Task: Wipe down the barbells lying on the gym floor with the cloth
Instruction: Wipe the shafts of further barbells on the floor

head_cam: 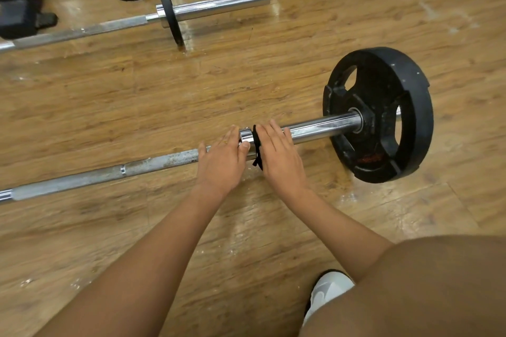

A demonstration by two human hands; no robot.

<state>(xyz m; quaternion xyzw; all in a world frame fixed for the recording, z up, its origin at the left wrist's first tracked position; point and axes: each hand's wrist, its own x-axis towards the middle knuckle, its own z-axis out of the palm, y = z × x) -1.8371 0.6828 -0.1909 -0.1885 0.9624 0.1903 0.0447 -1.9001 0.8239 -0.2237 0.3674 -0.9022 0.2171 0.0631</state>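
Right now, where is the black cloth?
In the head view, the black cloth sits centre frame, draped over the sleeve of the near chrome barbell, under the right hand, beside the left hand.

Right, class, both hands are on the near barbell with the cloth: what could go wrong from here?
1. The near barbell rests on a round plate, so it may roll under the left hand and right hand.
2. Little of the cloth shows beneath the right hand; it could slip, leaving bare skin rubbing the collar.
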